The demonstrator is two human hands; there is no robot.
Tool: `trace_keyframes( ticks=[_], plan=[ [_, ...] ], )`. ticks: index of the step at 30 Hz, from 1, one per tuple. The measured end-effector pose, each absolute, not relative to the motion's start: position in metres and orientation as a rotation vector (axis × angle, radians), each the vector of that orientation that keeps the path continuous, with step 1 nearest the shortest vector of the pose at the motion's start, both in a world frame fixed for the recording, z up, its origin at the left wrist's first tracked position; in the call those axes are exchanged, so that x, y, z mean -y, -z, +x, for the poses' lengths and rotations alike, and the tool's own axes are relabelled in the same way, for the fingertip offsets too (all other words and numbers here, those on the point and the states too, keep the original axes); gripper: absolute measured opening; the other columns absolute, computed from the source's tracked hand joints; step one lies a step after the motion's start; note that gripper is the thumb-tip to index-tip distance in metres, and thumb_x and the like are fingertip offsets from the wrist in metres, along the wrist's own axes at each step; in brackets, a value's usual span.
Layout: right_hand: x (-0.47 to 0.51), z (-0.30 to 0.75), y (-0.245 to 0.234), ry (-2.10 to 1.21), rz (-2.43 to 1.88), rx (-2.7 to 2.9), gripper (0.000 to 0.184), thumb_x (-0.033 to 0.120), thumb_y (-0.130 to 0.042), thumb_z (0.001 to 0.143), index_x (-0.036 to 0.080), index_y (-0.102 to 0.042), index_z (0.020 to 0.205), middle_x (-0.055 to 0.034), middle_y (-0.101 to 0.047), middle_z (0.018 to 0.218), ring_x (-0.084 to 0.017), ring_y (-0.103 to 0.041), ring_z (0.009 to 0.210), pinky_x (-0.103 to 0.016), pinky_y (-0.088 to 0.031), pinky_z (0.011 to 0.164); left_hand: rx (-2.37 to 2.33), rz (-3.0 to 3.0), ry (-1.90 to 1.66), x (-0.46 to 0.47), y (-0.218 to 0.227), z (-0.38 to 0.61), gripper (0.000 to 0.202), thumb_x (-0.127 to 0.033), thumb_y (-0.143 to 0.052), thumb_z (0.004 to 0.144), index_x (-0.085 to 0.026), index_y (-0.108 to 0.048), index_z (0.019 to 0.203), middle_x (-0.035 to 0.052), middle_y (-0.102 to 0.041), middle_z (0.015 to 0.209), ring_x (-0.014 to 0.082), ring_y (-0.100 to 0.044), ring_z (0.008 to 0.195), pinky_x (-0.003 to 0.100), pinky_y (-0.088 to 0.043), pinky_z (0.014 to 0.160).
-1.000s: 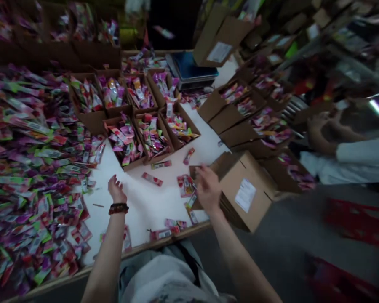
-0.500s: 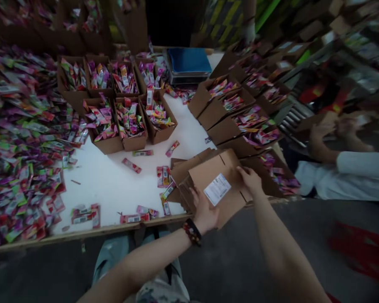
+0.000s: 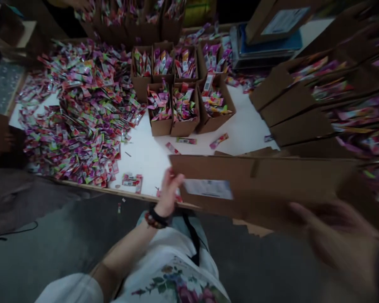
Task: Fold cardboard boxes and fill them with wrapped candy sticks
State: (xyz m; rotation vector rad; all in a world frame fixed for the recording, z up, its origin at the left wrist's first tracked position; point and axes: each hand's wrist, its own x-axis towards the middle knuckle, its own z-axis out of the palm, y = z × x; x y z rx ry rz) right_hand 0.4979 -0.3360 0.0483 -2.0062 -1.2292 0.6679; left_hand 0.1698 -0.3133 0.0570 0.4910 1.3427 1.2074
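A flattened brown cardboard box [image 3: 271,181] with a white label is held up in front of me over the near table edge. My left hand [image 3: 169,191], with a bead bracelet on the wrist, grips the box's left end. My right hand [image 3: 337,240] is blurred at the lower right, against the box's right underside with fingers spread. Behind the box, the white table [image 3: 151,155] carries a big heap of pink and purple snack packets [image 3: 82,109] and open small boxes filled with packets [image 3: 183,101].
More open cartons with packets [image 3: 318,101] line the right side. A blue scale [image 3: 265,48] stands at the back under another box. A few loose packets [image 3: 131,180] lie near the front edge. Grey floor lies below, with a dark cable at left.
The camera swung left. The box has been lifted off the stack at the table's right corner and pulled toward me, now held flat and wide between both hands.
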Motion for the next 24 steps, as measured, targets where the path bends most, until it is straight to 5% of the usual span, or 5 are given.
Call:
trace_keyframes(
  ticks=[2, 7, 12, 19, 24],
  plan=[
    [0.328, 0.418, -0.048, -0.95, -1.823, 1.137, 0.038, 0.063, -0.075, 0.061, 0.032, -0.061, 0.079, -0.0091, -0.066, 0.078, -0.032, -0.065, 0.073, -0.056, -0.053, 0.067, -1.543, 0.377, -1.384, 0.304, -0.063, 0.104, 0.042, -0.052, -0.07, 0.073, -0.023, -0.054, 0.099, 0.0022, -0.061, 0.105, 0.0184, -0.056, 0.101, 0.029, -0.045, 0.086],
    [0.297, 0.254, -0.007, -1.166, -1.422, 0.996, 0.034, 0.049, -0.07, 0.073, 0.019, -0.066, 0.09, -0.0106, -0.071, 0.097, -0.027, -0.065, 0.095, -0.046, -0.051, 0.086, -1.641, 0.459, -1.552, 0.28, -0.035, -0.01, 0.042, -0.037, -0.08, 0.06, -0.021, -0.05, 0.085, -0.002, -0.053, 0.089, 0.0108, -0.051, 0.082, 0.022, -0.039, 0.076],
    [0.281, 0.207, 0.015, -1.043, -1.499, 0.644, 0.029, 0.042, -0.072, 0.071, 0.017, -0.065, 0.083, -0.0054, -0.069, 0.084, -0.02, -0.063, 0.084, -0.037, -0.05, 0.084, -1.558, 0.649, -1.467, 0.275, -0.005, -0.044, 0.039, -0.027, -0.077, 0.06, -0.019, -0.05, 0.087, -0.0019, -0.055, 0.091, 0.0103, -0.052, 0.085, 0.022, -0.04, 0.082],
    [0.286, 0.157, 0.008, -1.003, -1.536, 0.709, 0.053, 0.05, -0.068, 0.077, 0.017, -0.054, 0.116, -0.0127, -0.065, 0.11, -0.023, -0.063, 0.102, -0.043, -0.048, 0.094, -1.369, 0.879, -1.157, 0.289, -0.028, -0.036, 0.062, -0.021, -0.073, 0.066, -0.021, -0.057, 0.125, 0.0054, -0.059, 0.13, 0.0239, -0.05, 0.125, 0.037, -0.035, 0.11],
    [0.315, 0.15, 0.022, -1.232, -1.415, 1.034, 0.086, 0.055, -0.071, 0.072, 0.021, -0.034, 0.141, -0.0175, -0.053, 0.136, -0.028, -0.05, 0.128, -0.049, -0.041, 0.104, -1.47, 1.069, -0.837, 0.303, -0.044, -0.065, 0.071, -0.027, -0.083, 0.06, -0.018, -0.062, 0.127, 0.012, -0.054, 0.14, 0.0318, -0.044, 0.135, 0.047, -0.026, 0.118]
  ],
)
